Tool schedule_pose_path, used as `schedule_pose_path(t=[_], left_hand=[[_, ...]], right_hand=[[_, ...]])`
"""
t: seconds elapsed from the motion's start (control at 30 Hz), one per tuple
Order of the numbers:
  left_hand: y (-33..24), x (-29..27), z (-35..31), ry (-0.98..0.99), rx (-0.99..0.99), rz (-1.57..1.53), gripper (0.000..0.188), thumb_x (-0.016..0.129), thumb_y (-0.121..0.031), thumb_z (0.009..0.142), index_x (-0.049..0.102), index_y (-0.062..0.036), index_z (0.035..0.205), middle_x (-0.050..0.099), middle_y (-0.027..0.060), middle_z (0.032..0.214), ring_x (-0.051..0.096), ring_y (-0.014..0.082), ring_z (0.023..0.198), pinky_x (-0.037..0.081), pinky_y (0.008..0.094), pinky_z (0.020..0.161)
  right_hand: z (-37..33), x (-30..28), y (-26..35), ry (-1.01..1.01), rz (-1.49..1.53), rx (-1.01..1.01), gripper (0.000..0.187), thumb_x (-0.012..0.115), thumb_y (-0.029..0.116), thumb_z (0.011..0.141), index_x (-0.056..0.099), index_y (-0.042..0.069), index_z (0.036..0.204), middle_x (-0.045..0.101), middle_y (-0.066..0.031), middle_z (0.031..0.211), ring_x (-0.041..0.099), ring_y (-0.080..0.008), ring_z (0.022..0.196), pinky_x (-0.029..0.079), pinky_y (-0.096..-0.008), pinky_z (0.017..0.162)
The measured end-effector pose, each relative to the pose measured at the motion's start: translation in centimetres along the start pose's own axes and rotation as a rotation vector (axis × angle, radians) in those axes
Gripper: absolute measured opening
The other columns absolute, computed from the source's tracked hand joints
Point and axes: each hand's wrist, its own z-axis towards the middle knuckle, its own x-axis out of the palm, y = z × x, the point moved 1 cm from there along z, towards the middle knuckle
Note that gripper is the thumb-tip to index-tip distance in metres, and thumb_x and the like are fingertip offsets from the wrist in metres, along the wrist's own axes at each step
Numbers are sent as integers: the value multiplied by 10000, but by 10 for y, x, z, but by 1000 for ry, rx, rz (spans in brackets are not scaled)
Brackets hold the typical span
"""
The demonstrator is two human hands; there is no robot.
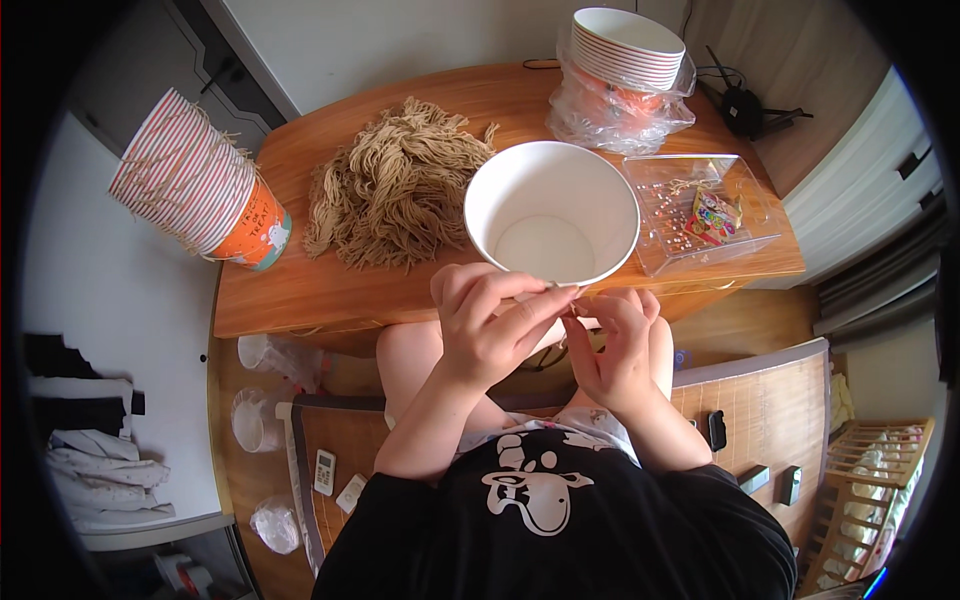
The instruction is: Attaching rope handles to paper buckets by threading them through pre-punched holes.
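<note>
Meeting: left hand (pixel 487 326) and right hand (pixel 614 345), fingertips nearly together; cannot tell whether clamped on anything.
White bucket (pixel 550 190): upright on table (pixel 330 300), just far of both.
Nearer hand: left, overlapping near rim.

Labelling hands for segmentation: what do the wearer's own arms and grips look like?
Left grip and right grip: human hands, no gloves, watch or bracelet visible. Forearms bare below short black fabric sleeves, part of a black T-shirt with white cartoon print.

The white bucket (pixel 550 215) (round, open-mouthed) sits near the table's (pixel 285 300) front edge.
</note>
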Motion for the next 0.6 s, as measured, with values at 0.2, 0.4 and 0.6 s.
schedule_pose_path(t=[0.2,0.4,0.6], left_hand=[[-5,-2,6,32,51,-20,278,897,-172,667,819,-266,917,625,-98,907,543,166,883,413,319,793],[5,-6,1,22,16,-4,258,875,-230,704,786,-269,943,657,-100,994,567,170,927,396,370,845],[6,-1,5,62,-196,-122,835,950,-292,668,534,-135,1374,387,213,1502,443,420,1341,424,512,1067]], right_hand=[[0,-16,6,75,147,11,393,755,-27,803,584,82,1140,684,-1,946,614,-182,824,331,-380,837],[19,-35,18,168,240,11,484,727,-54,827,504,58,1242,674,-24,914,611,-174,778,342,-372,828],[44,-47,-12,139,410,364,383,675,-13,946,483,3,1277,591,-54,722,528,-102,624,396,-256,569]])
